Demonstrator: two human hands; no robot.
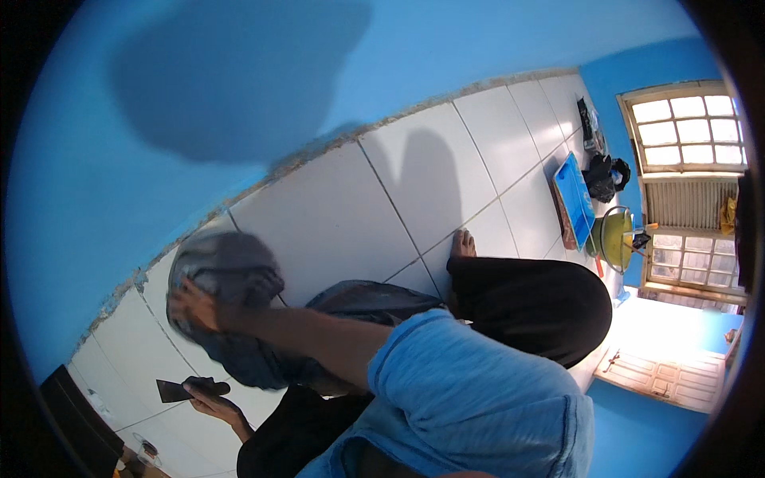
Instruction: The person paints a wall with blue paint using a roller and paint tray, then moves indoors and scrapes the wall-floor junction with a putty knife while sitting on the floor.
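Note:
My right hand (198, 307) reaches across to the left and presses on a bunched dark grey cloth (231, 267), its fingers curled over the fabric and slightly blurred. The cloth lies on the white floor tiles beside the foot of the blue wall, and a long part of it trails back under my forearm. Lower down at the left, my left hand (213, 405) is closed around the dark handle of a scraper (171, 391). Its flat, flared blade points left, held above the tiles.
A rough, chipped strip (319, 151) runs between the blue wall (446, 40) and the tiles. Toward the right stand a blue tray (574, 191), a black plastic bag (599, 177) and a green bucket (615, 240). A dark object (68, 414) sits at lower left. My bare foot (462, 244) rests on the floor.

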